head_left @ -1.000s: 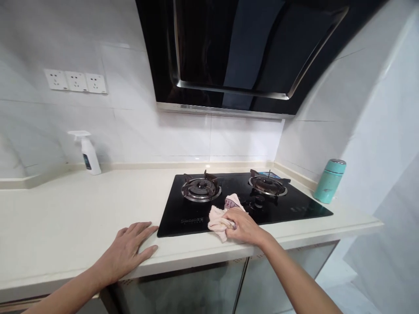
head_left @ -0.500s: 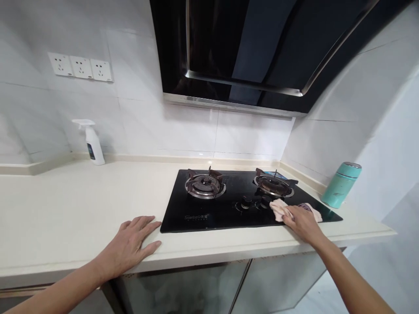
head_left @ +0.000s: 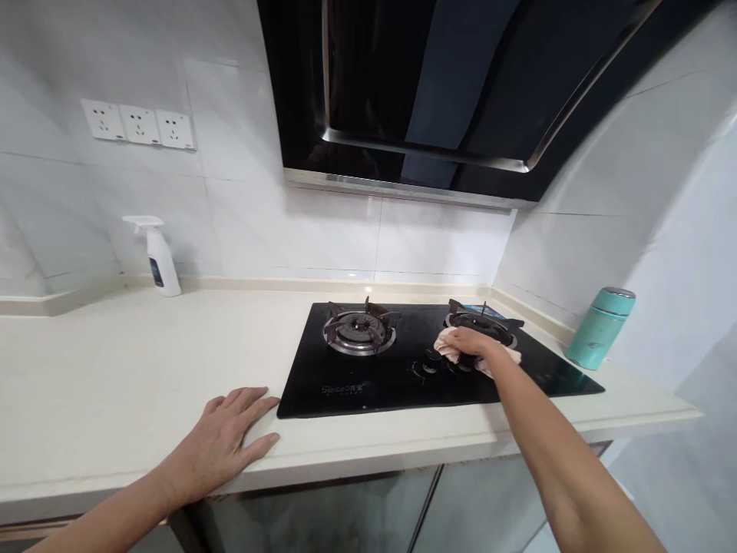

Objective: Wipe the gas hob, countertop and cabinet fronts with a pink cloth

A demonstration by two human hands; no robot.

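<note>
My right hand [head_left: 473, 340] presses a pale pink cloth [head_left: 445, 344] onto the black glass gas hob [head_left: 380, 388], just behind the control knobs and in front of the right burner [head_left: 482, 326]. The cloth bunches out on both sides of the hand, and the arm hides part of it. One knob [head_left: 431, 360] shows clearly; the other is partly covered. Flat on the cream countertop [head_left: 143, 369], my left hand [head_left: 230, 434] rests with fingers spread, its fingertips close to the hob's front left corner. Further back on the hob stands the left burner [head_left: 359, 330].
A white spray bottle [head_left: 162, 261] stands at the back left by the wall. To the hob's right is a turquoise flask [head_left: 600, 329]. A black range hood [head_left: 403, 92] overhangs the hob. Wall sockets [head_left: 139, 124] are at upper left.
My right hand has slid the cloth left and back across the hob, from the front right area to behind the knobs. My left hand stays on the countertop.
</note>
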